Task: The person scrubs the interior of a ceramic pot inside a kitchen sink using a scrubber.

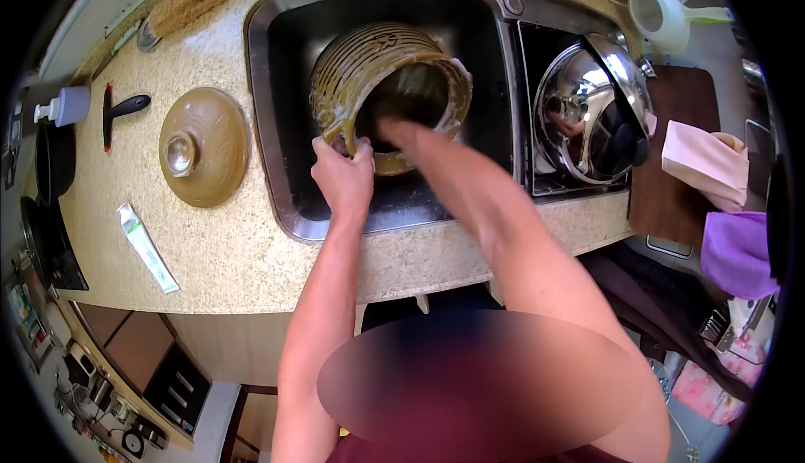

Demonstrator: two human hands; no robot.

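Note:
A large ribbed brown jar (pixel 381 52) lies tilted in the sink, its wide mouth toward me and whitish suds on its rim and side. My left hand (pixel 344 171) is closed on the lower left of the jar's rim. Through the mouth reaches my right hand (pixel 396 132), smeared by motion; its fingers are hidden in the dark inside, so I cannot see what they hold. A matching brown lid (pixel 220 146) with a round knob rests on the counter left of the sink.
The steel sink (pixel 293 220) surrounds the jar. To its right, a shiny metal lid or pan (pixel 570 94) sits in the side basin, near a dark board (pixel 671 186). A black-handled squeegee (pixel 126 108), a white tube (pixel 147 247) and a pump bottle (pixel 71 106) are on the left.

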